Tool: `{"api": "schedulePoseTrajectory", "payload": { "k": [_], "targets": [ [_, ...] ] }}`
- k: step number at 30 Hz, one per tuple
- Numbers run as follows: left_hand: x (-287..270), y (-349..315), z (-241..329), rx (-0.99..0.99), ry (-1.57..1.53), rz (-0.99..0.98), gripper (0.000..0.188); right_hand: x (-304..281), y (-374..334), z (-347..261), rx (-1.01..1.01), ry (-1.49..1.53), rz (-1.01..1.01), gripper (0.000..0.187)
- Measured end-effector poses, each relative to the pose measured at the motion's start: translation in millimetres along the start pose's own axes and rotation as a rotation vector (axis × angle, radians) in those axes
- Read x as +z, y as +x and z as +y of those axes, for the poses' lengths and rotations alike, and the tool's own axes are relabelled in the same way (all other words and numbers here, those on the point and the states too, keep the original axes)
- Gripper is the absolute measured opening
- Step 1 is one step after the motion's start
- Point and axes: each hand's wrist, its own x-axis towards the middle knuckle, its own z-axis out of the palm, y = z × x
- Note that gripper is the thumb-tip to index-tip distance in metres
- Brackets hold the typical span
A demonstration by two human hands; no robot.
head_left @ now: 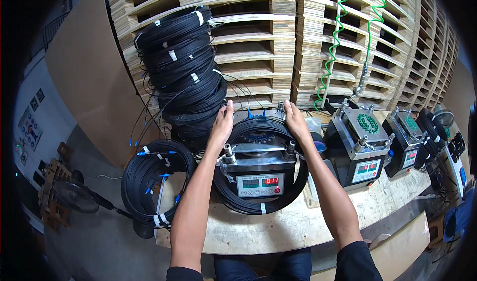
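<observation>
A large coil of black cable [263,209] lies looped around a small metal-topped machine [258,154] that has a red digital display and a row of buttons. My left hand [222,127] grips the coil's far left side, thumb upward, its other fingers partly hidden. Opposite it, my right hand [295,123] holds the far right side the same way. Blue connectors [256,114] show at the back of the machine between my hands. A white tie wraps the coil at its near edge.
At left behind the table rises a tall stack of black cable coils [181,67]. Another coil [130,181] with blue connectors overhangs the left edge. Two similar machines [365,169] stand at right. Wooden pallets [248,47] and green spiral hoses [338,28] are behind; a fan [74,196] is at left.
</observation>
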Motion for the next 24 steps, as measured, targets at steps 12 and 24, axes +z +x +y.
{"api": "schedulePoseTrajectory", "payload": {
  "k": [12,24],
  "targets": [
    [0,-9,13,-0.112,0.064,0.04,0.099,-1,-3,-4,-0.054,0.117,0.077,0.058],
    [-3,2,-4,-0.082,0.01,0.016,0.098,-2,-9,-19,-0.034,0.029,0.005,0.057]
  ]
}}
